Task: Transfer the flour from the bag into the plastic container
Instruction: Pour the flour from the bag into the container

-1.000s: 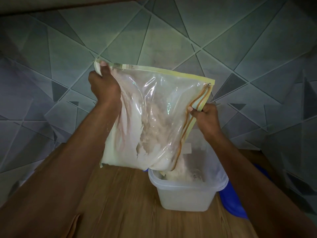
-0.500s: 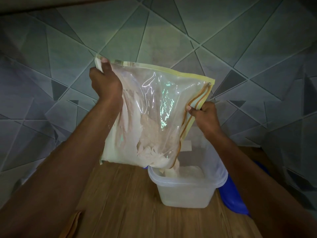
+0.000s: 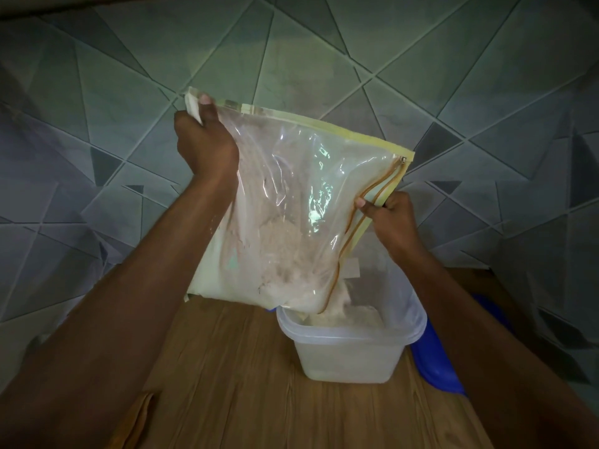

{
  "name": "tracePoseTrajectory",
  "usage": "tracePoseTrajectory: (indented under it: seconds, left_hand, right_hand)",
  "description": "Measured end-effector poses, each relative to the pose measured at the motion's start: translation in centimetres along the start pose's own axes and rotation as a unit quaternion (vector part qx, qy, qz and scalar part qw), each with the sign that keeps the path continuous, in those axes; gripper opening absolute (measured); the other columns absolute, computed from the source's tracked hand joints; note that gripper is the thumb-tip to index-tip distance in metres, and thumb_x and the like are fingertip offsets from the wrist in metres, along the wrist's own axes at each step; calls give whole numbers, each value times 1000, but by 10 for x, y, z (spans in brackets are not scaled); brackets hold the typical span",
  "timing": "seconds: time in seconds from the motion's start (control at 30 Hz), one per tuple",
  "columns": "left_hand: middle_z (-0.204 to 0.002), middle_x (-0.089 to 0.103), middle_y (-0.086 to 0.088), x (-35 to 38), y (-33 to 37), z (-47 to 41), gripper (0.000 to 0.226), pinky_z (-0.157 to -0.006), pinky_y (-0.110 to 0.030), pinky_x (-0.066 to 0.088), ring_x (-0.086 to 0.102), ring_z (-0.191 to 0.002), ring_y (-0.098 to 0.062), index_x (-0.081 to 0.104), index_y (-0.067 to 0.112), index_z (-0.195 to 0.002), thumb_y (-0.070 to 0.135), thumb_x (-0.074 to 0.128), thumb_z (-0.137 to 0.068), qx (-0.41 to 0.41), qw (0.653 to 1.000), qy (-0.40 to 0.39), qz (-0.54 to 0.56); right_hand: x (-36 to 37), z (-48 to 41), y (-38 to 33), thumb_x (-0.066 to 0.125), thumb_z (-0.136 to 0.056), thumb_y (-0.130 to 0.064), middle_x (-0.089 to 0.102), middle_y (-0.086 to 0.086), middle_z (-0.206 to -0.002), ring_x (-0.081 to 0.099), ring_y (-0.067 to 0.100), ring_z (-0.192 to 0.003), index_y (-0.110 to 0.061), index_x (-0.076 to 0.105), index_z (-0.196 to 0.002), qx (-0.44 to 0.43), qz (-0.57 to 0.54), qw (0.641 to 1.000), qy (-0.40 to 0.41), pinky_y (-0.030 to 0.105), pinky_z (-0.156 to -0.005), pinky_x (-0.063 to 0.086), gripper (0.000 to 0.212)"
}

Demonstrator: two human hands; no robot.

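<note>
Clear zip bag (image 3: 291,196) held tilted at frame centre, above wooden tabletop (image 3: 233,367). Left hand (image 3: 204,147) fisted round bag's upper-left corner. Right hand (image 3: 390,218) pinches zipper edge at right. Flour (image 3: 275,254) heaped low in bag, spilling from mouth's bottom corner into translucent plastic container (image 3: 350,361), lower right of centre. Blue lid (image 3: 434,361) against container's right side. Open tabletop left of container. Tiled wall (image 3: 324,53) behind.

We find the container (image 3: 350,361) near the table's (image 3: 227,367) right edge, the bag (image 3: 291,205) above it, a lid (image 3: 434,364) just right.
</note>
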State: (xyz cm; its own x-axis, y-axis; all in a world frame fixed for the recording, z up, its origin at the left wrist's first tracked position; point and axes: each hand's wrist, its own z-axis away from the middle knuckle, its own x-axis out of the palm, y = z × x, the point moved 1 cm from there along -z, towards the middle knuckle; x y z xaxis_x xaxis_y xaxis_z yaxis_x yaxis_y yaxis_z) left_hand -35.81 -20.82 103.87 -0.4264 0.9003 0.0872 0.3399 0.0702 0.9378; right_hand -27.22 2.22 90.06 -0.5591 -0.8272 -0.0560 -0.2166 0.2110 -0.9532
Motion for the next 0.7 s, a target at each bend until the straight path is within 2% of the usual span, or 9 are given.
tracePoseTrajectory:
  seconds: [0.17,0.27,0.37,0.53,0.7]
  left_hand:
    - [-80,46,12,1,1,1,28,-53,-8,37,47,-67,1,43,15,-101,43,44,-105,0,1000,5,-7]
    - [-80,46,12,3,1,1,28,-50,-6,38,47,-66,2,43,15,-101,42,45,-105,6,1000,6,-11]
    - [-79,47,12,6,3,4,28,-50,-6,38,48,-66,2,43,15,-100,42,45,-105,12,1000,4,-9]
    - [-77,47,11,14,7,15,26,-49,-4,39,47,-63,1,43,13,-99,38,46,-106,34,999,-6,-18]
    - [-76,47,11,17,8,22,25,-49,-4,38,47,-62,1,44,13,-98,37,46,-106,45,999,-20,-14]
  right_hand:
    - [1,-2,0,74,-88,-11,75,6,-102,72,18,-95,-11,74,-102,2,-8,1000,8,36,-91,57,15]
    - [2,-2,0,73,-88,-10,74,8,-103,72,19,-95,-10,73,-102,-1,1,1000,-17,36,-91,57,14]
    - [-1,-3,2,73,-88,-10,74,6,-102,70,16,-92,-6,73,-106,7,-7,1000,12,35,-91,56,18]
    - [-5,-3,13,75,-87,-13,75,8,-105,71,22,-98,-8,74,-106,19,0,1000,14,45,-96,56,20]
    - [-11,3,16,74,-87,-12,75,7,-105,72,20,-100,-13,73,-104,17,-11,1000,-2,42,-96,56,17]
